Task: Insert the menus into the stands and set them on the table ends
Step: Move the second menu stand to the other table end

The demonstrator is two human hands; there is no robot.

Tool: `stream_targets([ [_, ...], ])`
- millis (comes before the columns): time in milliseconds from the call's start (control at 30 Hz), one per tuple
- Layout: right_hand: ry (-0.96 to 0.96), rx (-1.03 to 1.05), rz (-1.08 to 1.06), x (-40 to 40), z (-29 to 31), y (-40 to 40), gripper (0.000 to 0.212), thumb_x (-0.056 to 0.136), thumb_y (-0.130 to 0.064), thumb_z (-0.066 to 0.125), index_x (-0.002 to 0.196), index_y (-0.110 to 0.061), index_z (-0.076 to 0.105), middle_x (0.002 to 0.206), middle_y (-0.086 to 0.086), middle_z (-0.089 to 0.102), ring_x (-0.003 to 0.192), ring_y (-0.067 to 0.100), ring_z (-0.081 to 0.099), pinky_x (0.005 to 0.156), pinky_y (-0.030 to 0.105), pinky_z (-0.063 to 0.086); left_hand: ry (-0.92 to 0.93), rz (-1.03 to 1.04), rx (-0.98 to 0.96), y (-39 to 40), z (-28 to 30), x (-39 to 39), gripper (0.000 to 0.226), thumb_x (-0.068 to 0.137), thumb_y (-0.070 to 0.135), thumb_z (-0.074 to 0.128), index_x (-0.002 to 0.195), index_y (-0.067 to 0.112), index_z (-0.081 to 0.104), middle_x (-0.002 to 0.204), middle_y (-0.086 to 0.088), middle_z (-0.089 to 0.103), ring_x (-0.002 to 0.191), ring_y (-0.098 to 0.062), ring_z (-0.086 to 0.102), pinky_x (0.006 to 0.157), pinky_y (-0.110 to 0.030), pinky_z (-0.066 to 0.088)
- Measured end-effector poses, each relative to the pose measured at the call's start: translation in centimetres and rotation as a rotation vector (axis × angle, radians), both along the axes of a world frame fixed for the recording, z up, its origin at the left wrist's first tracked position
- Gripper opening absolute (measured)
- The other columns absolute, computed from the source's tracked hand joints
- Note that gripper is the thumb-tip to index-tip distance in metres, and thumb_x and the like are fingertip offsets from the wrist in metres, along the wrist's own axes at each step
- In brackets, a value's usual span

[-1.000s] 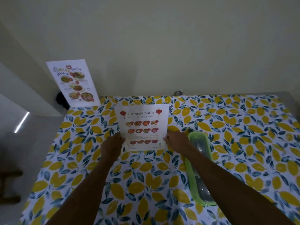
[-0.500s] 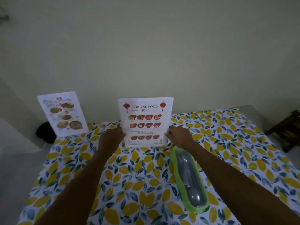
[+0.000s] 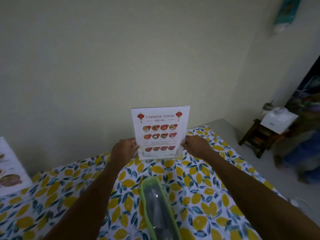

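Note:
A white "Chinese Food Menu" sheet in its clear stand stands upright at the far edge of the table, close to the wall. My left hand grips its lower left edge and my right hand grips its lower right edge. A second menu in a stand with food photos stands at the far left table end, partly cut off by the frame. The table wears a cloth printed with yellow lemons.
A long green-rimmed clear container with cutlery inside lies on the table between my forearms. To the right, off the table, a dark wooden stool carries a white box, with blurred blue items on the floor beyond.
The menu stand has travelled with both hands toward the far right part of the table. The view swung right, so the other menu now sits at the left frame edge.

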State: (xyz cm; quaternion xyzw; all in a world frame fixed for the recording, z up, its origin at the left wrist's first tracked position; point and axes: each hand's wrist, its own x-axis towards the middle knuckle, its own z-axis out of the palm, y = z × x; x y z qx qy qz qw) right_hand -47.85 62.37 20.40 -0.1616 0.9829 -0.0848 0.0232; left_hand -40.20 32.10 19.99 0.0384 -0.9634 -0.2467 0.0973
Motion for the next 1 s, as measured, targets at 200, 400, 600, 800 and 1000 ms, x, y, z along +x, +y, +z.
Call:
stream_targets([
  [200, -0.026, 0.017, 0.022, -9.7, -2.1, 9.6, 0.036, 0.101, -0.043, 0.047, 0.107, -0.012, 0.065, 0.105, 0.011, 0.071, 0.097, 0.031, 0.066, 0.076, 0.036, 0.051, -0.01, 0.007, -0.005, 9.7, -2.6, -9.4, 0.023, 0.092, 0.036, 0.063, 0.095, 0.014, 0.071, 0.091, -0.006, 0.077, 0.079, -0.023, 0.07, 0.073, -0.037, 0.057],
  [400, -0.106, 0.015, 0.056, -20.3, -3.5, 17.9, 0.034, 0.1, -0.043, 0.05, 0.101, -0.013, 0.066, 0.102, 0.01, 0.07, 0.093, 0.029, 0.067, 0.075, 0.035, 0.05, -0.06, 0.061, 0.002, 18.8, -5.1, -18.0, 0.023, 0.095, 0.036, 0.058, 0.103, 0.017, 0.067, 0.102, -0.006, 0.07, 0.08, -0.022, 0.067, 0.069, -0.033, 0.052],
  [600, -0.122, -0.006, 0.02, -28.6, -4.7, 23.2, 0.031, 0.098, -0.045, 0.049, 0.099, -0.016, 0.062, 0.101, 0.01, 0.07, 0.09, 0.03, 0.067, 0.076, 0.037, 0.052, -0.137, 0.062, -0.094, 24.7, -7.1, -24.6, 0.027, 0.097, 0.043, 0.049, 0.097, 0.023, 0.066, 0.09, 0.004, 0.074, 0.069, -0.012, 0.065, 0.061, -0.031, 0.054],
  [800, -0.122, -0.039, 0.021, -34.3, -7.3, 25.2, 0.032, 0.098, -0.044, 0.05, 0.102, -0.015, 0.063, 0.1, 0.01, 0.071, 0.087, 0.029, 0.067, 0.076, 0.037, 0.053, -0.138, 0.136, -0.096, 26.7, -9.0, -30.2, 0.026, 0.095, 0.046, 0.053, 0.099, 0.026, 0.069, 0.081, 0.008, 0.074, 0.057, -0.005, 0.059, 0.061, -0.027, 0.055],
  [1000, -0.117, -0.052, 0.027, -39.0, -11.0, 25.6, 0.033, 0.099, -0.044, 0.049, 0.109, -0.017, 0.064, 0.1, 0.01, 0.071, 0.088, 0.03, 0.069, 0.076, 0.037, 0.053, -0.175, 0.152, -0.072, 26.9, -12.0, -35.0, 0.025, 0.094, 0.044, 0.057, 0.1, 0.026, 0.072, 0.094, 0.005, 0.077, 0.069, -0.012, 0.068, 0.059, -0.025, 0.05],
])
